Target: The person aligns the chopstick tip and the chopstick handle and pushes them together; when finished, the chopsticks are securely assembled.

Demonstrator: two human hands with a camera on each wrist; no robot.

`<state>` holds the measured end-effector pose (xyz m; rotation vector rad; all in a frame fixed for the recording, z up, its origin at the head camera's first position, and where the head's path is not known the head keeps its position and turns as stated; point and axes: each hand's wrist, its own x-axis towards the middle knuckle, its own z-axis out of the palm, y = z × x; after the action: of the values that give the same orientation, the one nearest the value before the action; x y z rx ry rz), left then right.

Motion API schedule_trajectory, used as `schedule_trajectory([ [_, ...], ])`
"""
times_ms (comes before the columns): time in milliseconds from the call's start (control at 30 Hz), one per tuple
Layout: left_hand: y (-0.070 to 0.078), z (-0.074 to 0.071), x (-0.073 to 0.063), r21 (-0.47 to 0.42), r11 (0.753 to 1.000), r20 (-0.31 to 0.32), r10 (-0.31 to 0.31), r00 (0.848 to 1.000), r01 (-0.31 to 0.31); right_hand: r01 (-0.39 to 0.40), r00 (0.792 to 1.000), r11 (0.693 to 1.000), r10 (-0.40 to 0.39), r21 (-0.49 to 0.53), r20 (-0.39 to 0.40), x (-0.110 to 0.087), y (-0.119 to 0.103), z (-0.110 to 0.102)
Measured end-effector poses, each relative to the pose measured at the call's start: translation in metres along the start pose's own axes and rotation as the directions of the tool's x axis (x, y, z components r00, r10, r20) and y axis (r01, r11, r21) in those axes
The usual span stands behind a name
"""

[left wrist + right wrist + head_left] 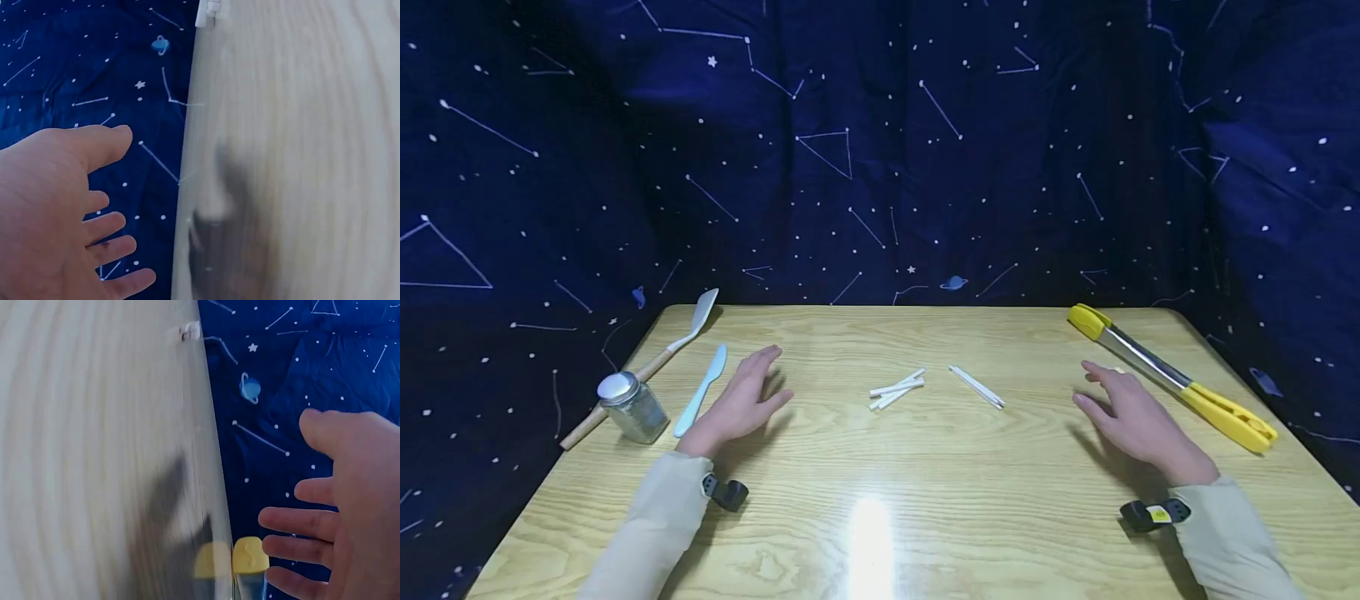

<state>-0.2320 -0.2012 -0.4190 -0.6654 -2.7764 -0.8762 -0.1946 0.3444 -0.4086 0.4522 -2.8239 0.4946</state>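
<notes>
My left hand point(743, 404) hovers over the left part of the table, fingers extended and thumb apart, holding nothing. Just left of it lies a light blue knife point(702, 390), nearest to that hand. On the right side, my right hand point(1138, 421) is likewise held above the wood with loose fingers and nothing in them. Yellow-and-silver tongs point(1213, 408) lie close beyond it. Between the hands are a crossed pile of several white sticks point(897, 389) and a pair of similar sticks point(977, 387) side by side. Their exact kind cannot be told.
At the table's left edge stands a glass jar point(638, 412) with a silver lid and dark contents. Behind it lies a spatula point(658, 362) with a wooden handle and pale blade. A dark blue star-patterned cloth point(880, 167) hangs behind the wooden table point(1000, 492).
</notes>
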Motion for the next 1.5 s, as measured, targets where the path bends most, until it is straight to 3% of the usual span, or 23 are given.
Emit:
schedule_trajectory([
  [167, 0.009, 0.008, 0.003, -0.022, 1.000, -0.014, 0.022, 1.000, -0.023, -0.018, 0.999, 0.999, 0.015, 0.045, 0.047, 0.008, -0.010, 0.003],
  [400, 0.023, 0.023, 0.014, -0.043, 0.999, 0.026, 0.008, 1.000, -0.007, 0.024, 0.999, 0.999, -0.023, -0.024, 0.041, 0.021, -0.022, 0.016],
  [667, 0.027, 0.037, 0.020, -0.090, 0.993, 0.040, 0.078, 0.996, -0.074, 0.014, 0.997, 0.998, -0.009, -0.067, 0.074, 0.031, -0.038, 0.026],
  [933, 0.031, 0.050, 0.026, -0.137, 0.987, 0.016, 0.092, 0.996, -0.089, 0.022, 0.999, 0.998, -0.019, -0.055, 0.048, 0.038, -0.052, 0.036],
  [1233, 0.036, 0.065, 0.037, -0.291, 0.956, -0.111, -0.003, 0.994, -0.029, -0.064, 0.997, 0.997, 0.063, -0.030, -0.034, 0.050, -0.063, 0.050],
  [1367, 0.037, 0.074, 0.044, -0.333, 0.942, -0.087, -0.062, 0.994, 0.030, -0.068, 0.996, 0.998, 0.068, -0.002, -0.054, 0.055, -0.067, 0.054],
  [1500, 0.040, 0.084, 0.049, -0.322, 0.946, -0.070, -0.066, 0.995, 0.040, -0.073, 0.996, 0.997, 0.074, 0.026, -0.039, 0.057, -0.072, 0.058],
])
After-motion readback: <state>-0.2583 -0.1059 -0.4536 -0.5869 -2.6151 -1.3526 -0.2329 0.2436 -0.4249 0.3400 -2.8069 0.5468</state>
